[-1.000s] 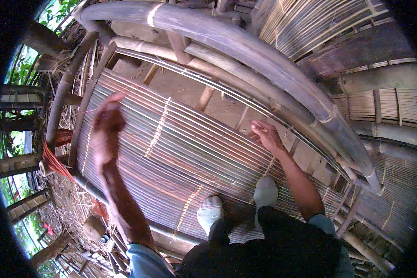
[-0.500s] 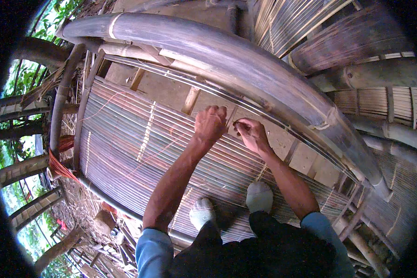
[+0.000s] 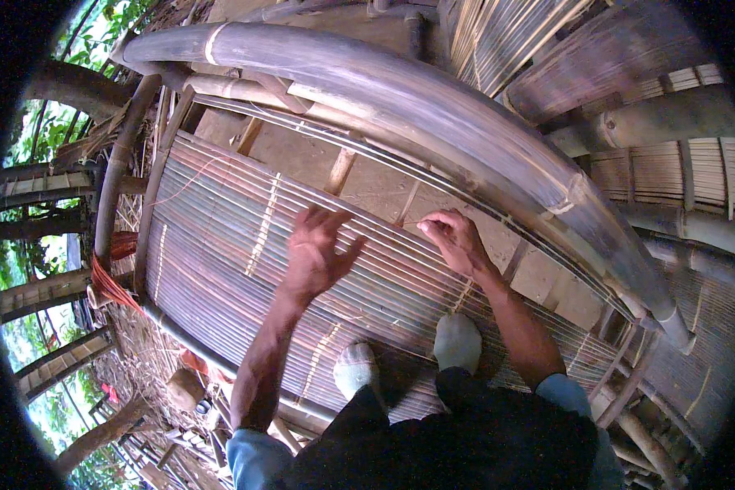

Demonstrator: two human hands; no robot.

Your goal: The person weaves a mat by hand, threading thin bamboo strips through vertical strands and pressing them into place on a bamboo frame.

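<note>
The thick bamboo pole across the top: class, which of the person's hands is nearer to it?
Right. The right hand pinches a thin strip just below the thick pole; the left hand, fingers spread, lies lower on the slat mat, farther from it.

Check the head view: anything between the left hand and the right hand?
Only bamboo slats of the mat show between the left hand and right hand, head view.
</note>
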